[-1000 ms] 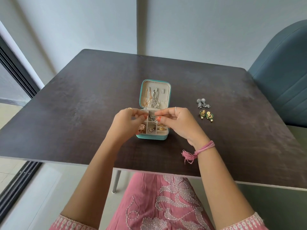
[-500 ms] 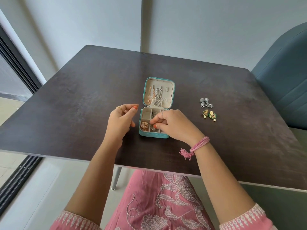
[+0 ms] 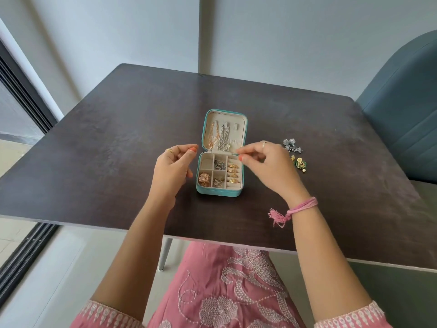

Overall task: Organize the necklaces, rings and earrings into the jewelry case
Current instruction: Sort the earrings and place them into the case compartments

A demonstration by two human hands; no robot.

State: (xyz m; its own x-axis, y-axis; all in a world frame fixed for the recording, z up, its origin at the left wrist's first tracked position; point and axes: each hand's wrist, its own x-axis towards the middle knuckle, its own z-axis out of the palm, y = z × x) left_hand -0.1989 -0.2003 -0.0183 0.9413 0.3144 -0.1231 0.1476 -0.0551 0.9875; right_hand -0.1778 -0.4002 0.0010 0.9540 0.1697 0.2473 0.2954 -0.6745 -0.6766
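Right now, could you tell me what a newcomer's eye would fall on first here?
The open teal jewelry case at the middle of the dark table, with chains hung in its lid and gold rings in its right slots. Both hands hover beside it; loose earrings lie to its right.

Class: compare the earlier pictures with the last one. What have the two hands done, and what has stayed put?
The right hand has lifted out of the case and drawn back to its right side, fingers curled; whether it holds anything is unclear. The left hand has parted from it and hovers left of the case. The case, necklaces and loose earrings stayed put.
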